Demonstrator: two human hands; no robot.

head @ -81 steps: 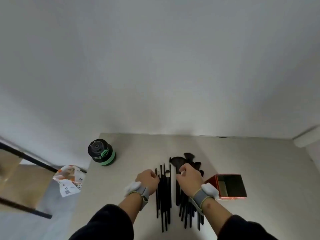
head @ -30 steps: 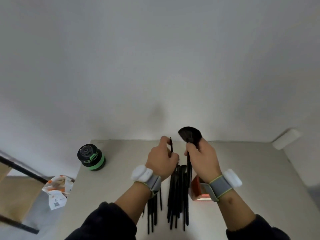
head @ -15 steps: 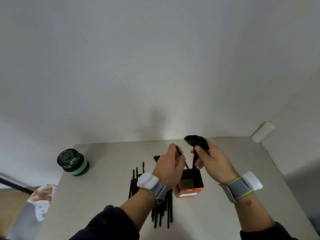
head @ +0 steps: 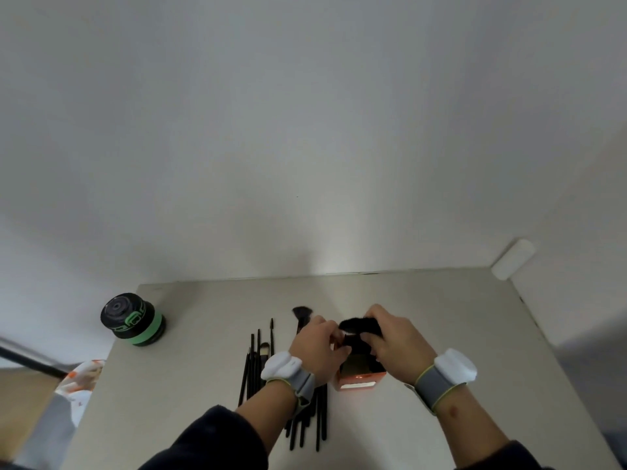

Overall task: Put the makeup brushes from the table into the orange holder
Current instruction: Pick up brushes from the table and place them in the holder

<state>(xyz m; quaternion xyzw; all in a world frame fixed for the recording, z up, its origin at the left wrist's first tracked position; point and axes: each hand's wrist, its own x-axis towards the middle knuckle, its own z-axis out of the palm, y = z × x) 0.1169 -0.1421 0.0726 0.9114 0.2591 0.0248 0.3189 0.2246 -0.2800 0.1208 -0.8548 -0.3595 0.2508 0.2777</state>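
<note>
Black-and-green canister (head: pixel 133 319) set at table's (head: pixel 441 320) far left. Loose makeup brushes (head: pixel 252 362) laid beside left hand (head: pixel 319 347), its finger state unclear. Orange holder (head: pixel 359 381) flanked by both hands. Large fluffy brush (head: pixel 360 328) pinched over holder by right hand (head: pixel 400 344).

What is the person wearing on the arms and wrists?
Both arms have dark sleeves pushed up above the forearms. The left hand and right hand are bare. Each wrist carries a grey fabric band with a yellow-green edge and a rounded white device on it. No cables or markings are visible.
</note>
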